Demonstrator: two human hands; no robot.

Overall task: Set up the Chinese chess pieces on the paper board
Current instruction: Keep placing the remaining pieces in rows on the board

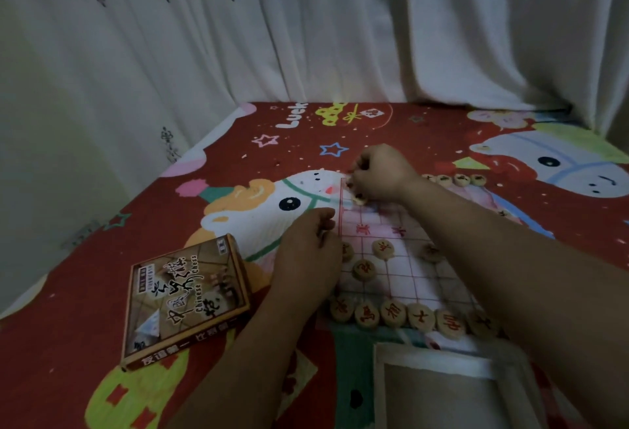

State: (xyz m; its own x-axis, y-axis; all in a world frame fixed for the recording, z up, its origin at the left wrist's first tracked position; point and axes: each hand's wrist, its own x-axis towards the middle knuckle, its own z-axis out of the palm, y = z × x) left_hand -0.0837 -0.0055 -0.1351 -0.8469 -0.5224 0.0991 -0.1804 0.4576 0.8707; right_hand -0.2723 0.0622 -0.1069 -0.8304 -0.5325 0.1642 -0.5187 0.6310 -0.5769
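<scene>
While the right hand (381,173) works at the far left corner of the paper board (418,278), the job looks a little past halfway. Its fingers are curled down tight and seem to pinch a pale piece (359,199) that peeks out just under the fingertips. Blur hides whether more pieces are bunched in the palm. The left hand (306,251) sits at the board's left edge with its fingers loosely curled inward, and I cannot tell whether it holds anything.

Done so far: a red row (421,318) runs along the near edge, well back from both sets of fingers, and a few forward red pieces (383,247) lie just right of the left fingers. A short dark row (452,179) lies along the far edge, just right of the right wrist.

Still to do, by my reading, is the far row's left stretch beneath the right fingers, along with the forward dark pieces. The right forearm hides much of the board's right side.

Everything lies on a red cartoon bedsheet (299,156). A chess box (185,299) sits left of the left wrist, and a white tray (439,362) sits nearest the person. A pale patterned curtain (238,37) hangs behind, and the light is dim.
</scene>
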